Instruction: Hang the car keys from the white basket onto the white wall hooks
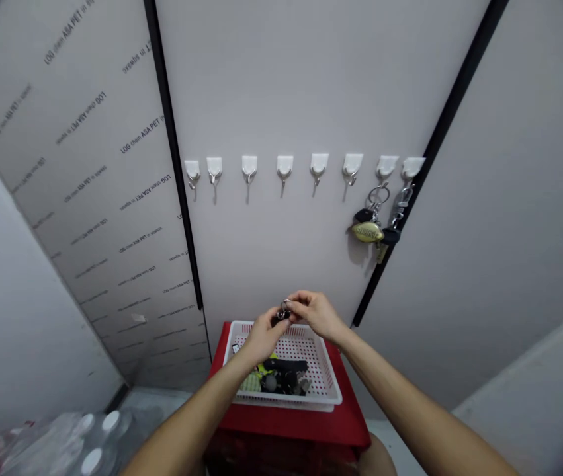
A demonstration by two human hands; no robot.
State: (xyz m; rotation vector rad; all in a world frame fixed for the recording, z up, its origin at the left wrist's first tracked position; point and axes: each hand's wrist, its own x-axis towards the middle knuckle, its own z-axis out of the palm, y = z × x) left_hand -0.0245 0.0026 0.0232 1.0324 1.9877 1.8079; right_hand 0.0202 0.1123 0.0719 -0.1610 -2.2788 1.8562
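My left hand (264, 336) and my right hand (317, 313) meet above the far side of a white basket. Between them is a key ring (286, 305) with a small dark piece attached, partly covered by my fingers. My right fingertips pinch the metal ring, while my left fingers close around the dark part. Below, the white plastic basket (331, 383) holds several keychains (286, 380), among them black, yellow and pale green pieces. Part of its contents is hidden behind my left hand and forearm.
A row of white adhesive hooks (285, 165) runs across the wall panel. Keys with a gold oval tag (368, 231) and another keychain (400, 205) hang from the two rightmost. The basket rests on a red stool (291, 423). Capped plastic bottles (107, 436) stand at lower left.
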